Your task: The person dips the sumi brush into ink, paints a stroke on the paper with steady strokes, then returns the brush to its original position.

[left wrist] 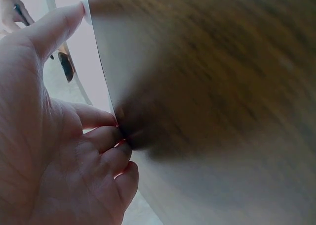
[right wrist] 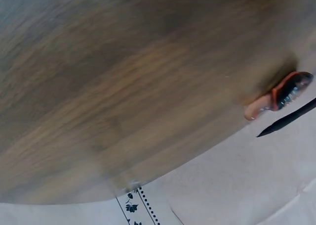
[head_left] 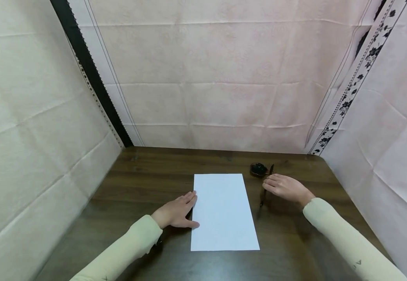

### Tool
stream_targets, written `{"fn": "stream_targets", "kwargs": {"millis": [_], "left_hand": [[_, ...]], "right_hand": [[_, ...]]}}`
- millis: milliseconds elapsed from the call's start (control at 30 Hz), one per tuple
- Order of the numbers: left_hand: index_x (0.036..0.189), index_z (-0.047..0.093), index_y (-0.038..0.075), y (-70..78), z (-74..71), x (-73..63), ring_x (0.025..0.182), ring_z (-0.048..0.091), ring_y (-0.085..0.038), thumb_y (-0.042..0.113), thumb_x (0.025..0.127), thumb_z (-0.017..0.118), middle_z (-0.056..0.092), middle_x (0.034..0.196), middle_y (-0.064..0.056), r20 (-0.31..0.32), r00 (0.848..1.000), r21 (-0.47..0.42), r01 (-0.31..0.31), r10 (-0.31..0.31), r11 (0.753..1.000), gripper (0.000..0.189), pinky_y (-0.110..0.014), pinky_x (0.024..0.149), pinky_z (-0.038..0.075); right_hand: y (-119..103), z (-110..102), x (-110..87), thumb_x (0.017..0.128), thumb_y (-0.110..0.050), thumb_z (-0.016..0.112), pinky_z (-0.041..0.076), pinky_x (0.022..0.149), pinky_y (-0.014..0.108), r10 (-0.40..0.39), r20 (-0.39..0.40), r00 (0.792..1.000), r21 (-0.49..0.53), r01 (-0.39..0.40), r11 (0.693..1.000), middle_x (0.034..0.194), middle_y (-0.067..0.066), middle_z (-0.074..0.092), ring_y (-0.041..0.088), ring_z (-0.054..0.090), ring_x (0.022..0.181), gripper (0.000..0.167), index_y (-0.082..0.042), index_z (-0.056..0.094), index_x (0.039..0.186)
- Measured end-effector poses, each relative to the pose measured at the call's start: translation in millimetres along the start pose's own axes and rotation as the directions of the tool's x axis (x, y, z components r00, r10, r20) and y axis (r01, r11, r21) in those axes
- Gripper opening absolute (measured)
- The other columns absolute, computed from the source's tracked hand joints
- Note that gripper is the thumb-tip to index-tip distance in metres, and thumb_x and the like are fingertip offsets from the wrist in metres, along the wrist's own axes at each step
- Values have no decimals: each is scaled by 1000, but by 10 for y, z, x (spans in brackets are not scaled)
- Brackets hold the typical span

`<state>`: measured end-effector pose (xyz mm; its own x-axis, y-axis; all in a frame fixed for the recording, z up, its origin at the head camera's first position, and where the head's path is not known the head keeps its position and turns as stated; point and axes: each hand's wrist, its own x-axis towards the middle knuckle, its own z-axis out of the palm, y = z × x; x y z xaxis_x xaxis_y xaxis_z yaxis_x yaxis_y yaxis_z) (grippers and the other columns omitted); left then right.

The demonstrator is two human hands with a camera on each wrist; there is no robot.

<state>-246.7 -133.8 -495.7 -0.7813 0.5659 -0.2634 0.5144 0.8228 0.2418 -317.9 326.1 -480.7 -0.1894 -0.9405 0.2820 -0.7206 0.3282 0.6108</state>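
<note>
A blank white sheet of paper (head_left: 223, 212) lies flat on the brown wooden table (head_left: 147, 175). At its left edge rests my left hand (head_left: 178, 211), thumb and fingertips touching the paper, fingers spread. The left wrist view shows the left hand (left wrist: 59, 111) along the paper's edge. To the right of the sheet, my right hand (head_left: 283, 188) pinches a dark brush (head_left: 271, 169) with a pointed tip. The brush tip (right wrist: 276, 127) appears in the right wrist view, but the right hand does not. Just beyond is a small oval dish (head_left: 258, 169) with shiny black inside.
In the right wrist view the dish (right wrist: 291, 90) has an orange-brown rim and a short handle-like end. Pale cloth hangs behind the table (head_left: 224, 78) and on both sides, with a black-flowered border (head_left: 345, 103) at right.
</note>
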Motion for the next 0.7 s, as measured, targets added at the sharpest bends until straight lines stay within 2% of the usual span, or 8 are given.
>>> {"fn": "stream_targets", "kwargs": {"millis": [200, 267, 333, 367, 467, 567, 633, 700], "left_hand": [[167, 26, 5, -11, 9, 7, 166, 19, -27, 69, 94, 64, 18, 178, -11, 4, 1000, -11, 6, -6, 1000, 105, -46, 134, 24], [167, 26, 5, -15, 4, 3, 166, 19, -27, 69, 94, 64, 18, 178, -11, 5, 1000, -11, 12, -12, 1000, 105, -45, 134, 25], [167, 26, 5, -16, -3, 1, 166, 19, -27, 70, 94, 64, 18, 179, -11, 6, 1000, -10, 14, -14, 1000, 105, -45, 134, 25], [167, 26, 5, -14, -7, 0, 166, 19, -27, 70, 93, 64, 18, 178, -11, 5, 1000, -10, 13, -13, 1000, 105, -46, 134, 25], [168, 25, 5, -9, -16, 4, 166, 18, -27, 69, 94, 64, 18, 179, -11, 7, 1000, -5, 10, -9, 1000, 105, -46, 134, 24], [167, 25, 4, -3, -20, 7, 166, 18, -27, 68, 94, 64, 18, 178, -12, 8, 1000, -1, 5, -5, 1000, 105, -46, 134, 24], [167, 25, 4, 0, -22, 6, 166, 18, -27, 68, 94, 64, 18, 178, -12, 11, 1000, 0, 7, -7, 1000, 105, -46, 134, 24], [167, 25, 4, 0, -18, 2, 166, 18, -27, 68, 94, 64, 18, 178, -12, 14, 1000, 0, 9, -9, 1000, 105, -46, 134, 24]], "right_hand": [[42, -114, 68, 67, 9, 82, 64, 89, 43, 129, -42, 991, 122, -123, 985, 112, 12, 78, 28, 74, 104, 51, 2, 74, 118], [69, -154, 102, 76, 7, 83, 64, 89, 44, 180, -59, 982, 168, -168, 971, 113, 12, 77, 27, 73, 104, 45, 2, 73, 119], [103, -191, 139, 96, -5, 74, 64, 89, 44, 234, -81, 969, 213, -212, 954, 113, 13, 76, 27, 73, 104, 24, 2, 73, 119], [122, -210, 158, 105, -13, 65, 64, 89, 45, 263, -91, 960, 237, -236, 942, 112, 13, 76, 27, 73, 103, 22, 2, 73, 118], [178, -262, 212, 113, -35, 38, 64, 87, 42, 358, -113, 927, 309, -310, 899, 110, 11, 75, 24, 73, 102, 49, 0, 73, 115], [229, -309, 262, 110, -27, 56, 62, 84, 38, 453, -113, 884, 381, -383, 842, 107, 7, 75, 21, 71, 99, 30, -3, 74, 112], [260, -335, 297, 100, -13, 74, 61, 81, 36, 503, -123, 856, 415, -416, 809, 104, 7, 76, 20, 71, 96, 14, -4, 74, 111], [290, -362, 333, 87, 1, 83, 61, 78, 36, 535, -145, 832, 433, -433, 791, 101, 8, 76, 20, 71, 92, 24, -3, 74, 109]]}}
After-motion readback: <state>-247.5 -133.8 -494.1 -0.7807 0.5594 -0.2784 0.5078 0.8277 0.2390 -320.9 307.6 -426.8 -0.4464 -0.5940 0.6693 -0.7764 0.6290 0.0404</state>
